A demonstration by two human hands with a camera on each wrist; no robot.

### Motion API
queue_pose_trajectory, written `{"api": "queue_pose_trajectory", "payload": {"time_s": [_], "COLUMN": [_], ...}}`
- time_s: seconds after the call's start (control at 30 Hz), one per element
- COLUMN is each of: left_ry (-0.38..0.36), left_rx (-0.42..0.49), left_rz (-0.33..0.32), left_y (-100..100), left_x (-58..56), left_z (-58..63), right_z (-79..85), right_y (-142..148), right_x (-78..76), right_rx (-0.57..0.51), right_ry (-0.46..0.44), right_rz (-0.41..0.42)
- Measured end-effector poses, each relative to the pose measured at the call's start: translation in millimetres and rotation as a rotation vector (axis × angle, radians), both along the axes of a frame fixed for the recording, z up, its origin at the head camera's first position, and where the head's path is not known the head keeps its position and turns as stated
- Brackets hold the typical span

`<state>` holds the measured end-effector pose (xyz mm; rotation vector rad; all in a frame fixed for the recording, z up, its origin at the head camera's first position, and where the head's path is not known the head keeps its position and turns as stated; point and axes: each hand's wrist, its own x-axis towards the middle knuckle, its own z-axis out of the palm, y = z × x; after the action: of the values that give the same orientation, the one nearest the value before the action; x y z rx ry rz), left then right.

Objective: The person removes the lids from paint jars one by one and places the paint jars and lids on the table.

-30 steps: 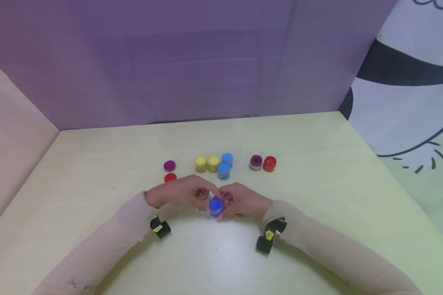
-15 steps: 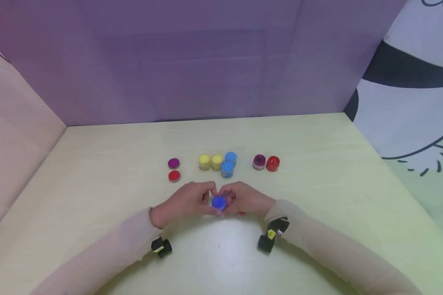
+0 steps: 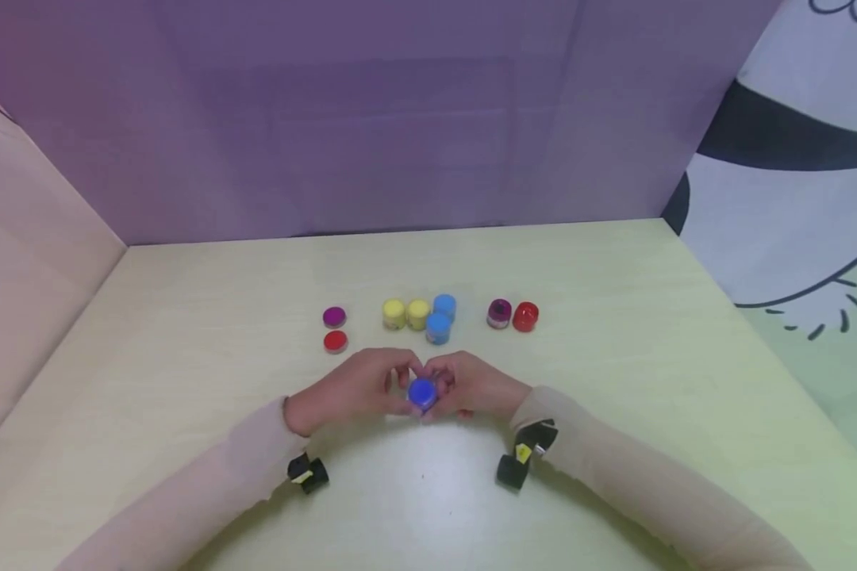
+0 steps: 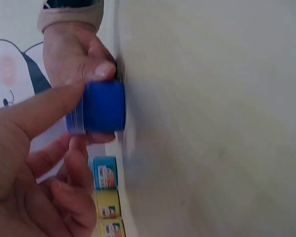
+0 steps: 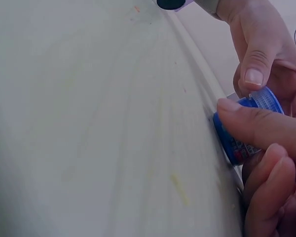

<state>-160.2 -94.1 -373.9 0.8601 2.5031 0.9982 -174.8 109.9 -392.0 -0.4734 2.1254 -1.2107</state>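
Observation:
Both hands meet at a small blue jar [image 3: 422, 393] near the middle of the table. My right hand [image 3: 474, 386] grips its body, thumb along the side, as the right wrist view shows. Against the ridged lid [image 5: 267, 100] my left hand [image 3: 360, 386] has its thumb and fingers curled, pinching it. In the left wrist view the jar's blue body [image 4: 104, 106] stands close to the tabletop; whether it touches cannot be told. Beyond the hands are two yellow jars [image 3: 394, 314] and two light blue jars [image 3: 439, 327], grouped together.
A purple lid [image 3: 334, 317] and a red lid [image 3: 336, 342] lie to the left. At the right, a purple jar [image 3: 499, 313] and a red jar [image 3: 525, 316] stand side by side. A purple panel [image 3: 400, 143] closes off the far edge of the pale table [image 3: 600, 333].
My left hand has shifted its hold, its fingers drawing back around the lid, and the red lid has come fully into view. The right hand keeps its grip on the jar.

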Motion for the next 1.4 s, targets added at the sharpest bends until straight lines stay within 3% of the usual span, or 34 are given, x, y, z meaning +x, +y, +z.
{"api": "queue_pose_trajectory", "payload": {"time_s": [0.27, 0.5, 0.7, 0.9, 1.1, 1.27, 1.4], "left_ry": [-0.034, -0.026, -0.017, -0.005, 0.064, 0.130, 0.128], "left_rx": [0.032, 0.030, 0.013, -0.008, -0.044, -0.074, -0.115], "left_rz": [-0.202, -0.234, -0.182, -0.071, 0.042, 0.098, 0.124], "left_y": [-5.8, -5.5, -4.4, -1.2, 5.2, 11.0, 13.2], "left_x": [-21.7, -26.0, -18.8, -6.1, 7.5, 14.5, 17.2], "left_z": [-3.3, -6.2, -6.6, -4.5, -4.4, -5.7, -2.9], "right_z": [-0.4, -0.3, -2.4, -2.8, -3.5, -3.4, -2.4], "right_y": [-2.4, -1.1, -1.6, -0.8, 1.2, 1.4, 0.6], "right_x": [-0.4, 0.1, -0.7, -1.2, -1.2, -0.8, 0.2], "right_rx": [0.042, 0.035, 0.034, 0.037, 0.006, -0.003, 0.006], "right_ry": [0.012, 0.015, 0.000, 0.007, 0.012, 0.012, 0.005], "right_rz": [0.006, 0.005, -0.005, 0.000, 0.015, 0.017, 0.010]}}
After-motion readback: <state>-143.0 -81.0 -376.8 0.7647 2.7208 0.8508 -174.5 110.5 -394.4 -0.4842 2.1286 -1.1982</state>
